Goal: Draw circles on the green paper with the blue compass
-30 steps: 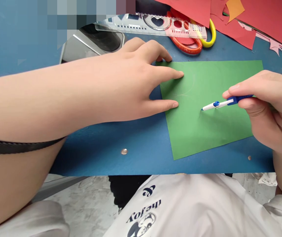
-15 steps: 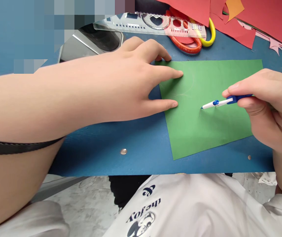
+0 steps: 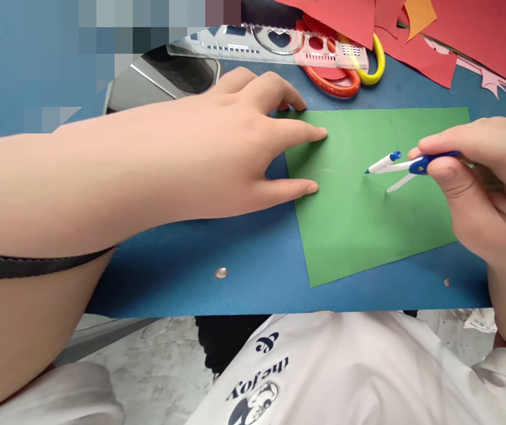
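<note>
The left hand (image 3: 259,127), fingers spread, touches the green paper (image 3: 394,230) right of centre; the right hand (image 3: 487,183) pinches the compass (image 3: 419,166) there. The paper could slip, smearing an arc, if the left fingers ease (the likeliest fault). The grey case (image 3: 147,85), upper left, hides any contents.

Clear stencil ruler (image 3: 262,56) across red and yellow scissor handles (image 3: 338,91), orange scrap (image 3: 420,18), red paper (image 3: 483,41), pink offcuts (image 3: 490,81)

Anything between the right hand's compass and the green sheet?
Nothing visible. The right hand holds the compass over the green sheet; the left hand is at the sheet's left side, apart from the compass.
</note>
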`<control>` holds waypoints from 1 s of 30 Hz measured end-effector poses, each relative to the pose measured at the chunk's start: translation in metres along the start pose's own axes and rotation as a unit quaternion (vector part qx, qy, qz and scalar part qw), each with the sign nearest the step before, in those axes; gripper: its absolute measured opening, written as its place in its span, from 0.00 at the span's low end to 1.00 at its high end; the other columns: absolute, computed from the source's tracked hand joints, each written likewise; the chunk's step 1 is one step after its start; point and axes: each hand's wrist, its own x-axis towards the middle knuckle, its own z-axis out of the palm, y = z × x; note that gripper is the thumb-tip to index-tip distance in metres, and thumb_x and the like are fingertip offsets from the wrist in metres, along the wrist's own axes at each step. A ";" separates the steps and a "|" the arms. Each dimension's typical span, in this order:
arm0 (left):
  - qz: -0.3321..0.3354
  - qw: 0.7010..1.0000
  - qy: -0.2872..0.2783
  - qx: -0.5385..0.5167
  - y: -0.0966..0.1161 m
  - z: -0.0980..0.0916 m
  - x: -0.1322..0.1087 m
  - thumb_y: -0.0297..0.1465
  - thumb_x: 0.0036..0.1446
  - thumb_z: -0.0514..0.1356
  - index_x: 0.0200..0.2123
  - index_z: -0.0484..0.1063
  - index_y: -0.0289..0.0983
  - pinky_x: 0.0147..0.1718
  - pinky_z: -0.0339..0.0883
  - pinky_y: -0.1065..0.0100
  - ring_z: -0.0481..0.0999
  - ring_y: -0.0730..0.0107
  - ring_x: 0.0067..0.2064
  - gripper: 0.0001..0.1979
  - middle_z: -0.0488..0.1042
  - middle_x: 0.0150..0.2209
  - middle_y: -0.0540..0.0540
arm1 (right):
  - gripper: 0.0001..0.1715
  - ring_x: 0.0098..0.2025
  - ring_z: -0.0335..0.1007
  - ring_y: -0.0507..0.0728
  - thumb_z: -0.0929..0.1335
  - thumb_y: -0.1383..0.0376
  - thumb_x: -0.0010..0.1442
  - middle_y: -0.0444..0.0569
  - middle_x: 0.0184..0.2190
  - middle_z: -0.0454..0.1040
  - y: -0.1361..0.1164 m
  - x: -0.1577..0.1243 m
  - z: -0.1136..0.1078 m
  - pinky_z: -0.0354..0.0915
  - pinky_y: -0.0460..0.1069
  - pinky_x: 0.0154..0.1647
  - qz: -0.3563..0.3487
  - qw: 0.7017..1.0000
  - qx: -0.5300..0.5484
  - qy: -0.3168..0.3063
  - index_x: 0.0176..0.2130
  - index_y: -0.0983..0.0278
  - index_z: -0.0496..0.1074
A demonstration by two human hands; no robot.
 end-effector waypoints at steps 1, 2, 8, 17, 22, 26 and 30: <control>0.002 1.000 0.000 -0.003 -0.001 0.000 -0.001 0.60 0.83 0.61 0.87 0.77 0.57 0.91 0.61 0.26 0.68 0.24 0.86 0.38 0.67 0.84 0.44 | 0.16 0.49 0.96 0.61 0.71 0.59 0.88 0.45 0.45 0.93 0.001 0.001 0.003 0.88 0.58 0.55 0.003 1.000 -0.008 0.001 0.52 0.49 0.92; 0.005 1.000 0.000 -0.003 -0.001 0.000 -0.001 0.62 0.83 0.59 0.88 0.76 0.56 0.90 0.61 0.25 0.67 0.24 0.86 0.39 0.66 0.84 0.44 | 0.12 0.50 0.96 0.62 0.74 0.55 0.87 0.46 0.45 0.93 0.002 0.004 0.006 0.88 0.58 0.54 0.005 1.000 -0.014 -0.009 0.54 0.48 0.91; 0.008 1.000 -0.005 -0.018 -0.003 0.001 -0.002 0.65 0.83 0.53 0.89 0.75 0.57 0.91 0.58 0.28 0.65 0.24 0.86 0.42 0.65 0.86 0.44 | 0.22 0.53 0.96 0.67 0.82 0.41 0.78 0.48 0.45 0.92 -0.007 0.032 0.024 0.87 0.57 0.46 0.026 0.998 -0.007 -0.059 0.62 0.46 0.90; 0.022 0.998 0.006 -0.057 -0.009 0.003 -0.004 0.65 0.80 0.58 0.91 0.72 0.62 0.91 0.53 0.26 0.61 0.14 0.87 0.44 0.66 0.88 0.45 | 0.18 0.54 0.96 0.67 0.73 0.48 0.88 0.49 0.48 0.94 0.000 0.008 -0.012 0.85 0.61 0.54 0.098 0.992 -0.045 -0.060 0.60 0.51 0.92; 0.011 1.000 -0.006 -0.016 -0.002 -0.001 -0.003 0.65 0.83 0.50 0.88 0.76 0.52 0.89 0.58 0.27 0.65 0.19 0.86 0.44 0.65 0.86 0.39 | 0.30 0.58 0.96 0.66 0.67 0.44 0.93 0.51 0.52 0.96 0.002 0.005 -0.019 0.80 0.64 0.63 0.141 0.983 -0.075 -0.093 0.62 0.55 0.94; 0.008 1.000 -0.010 -0.007 0.000 -0.001 -0.002 0.65 0.83 0.50 0.89 0.75 0.51 0.90 0.57 0.27 0.65 0.23 0.86 0.45 0.64 0.85 0.41 | 0.27 0.52 0.96 0.64 0.69 0.46 0.92 0.50 0.47 0.95 -0.002 0.007 -0.014 0.79 0.63 0.58 0.142 0.984 -0.082 -0.066 0.58 0.56 0.95; 0.011 1.000 -0.005 0.000 -0.001 -0.001 -0.001 0.68 0.81 0.50 0.88 0.76 0.54 0.88 0.61 0.27 0.67 0.22 0.85 0.46 0.66 0.84 0.41 | 0.19 0.52 0.94 0.60 0.71 0.54 0.92 0.47 0.48 0.95 -0.002 0.000 -0.009 0.83 0.60 0.59 0.085 0.992 -0.090 -0.040 0.59 0.56 0.93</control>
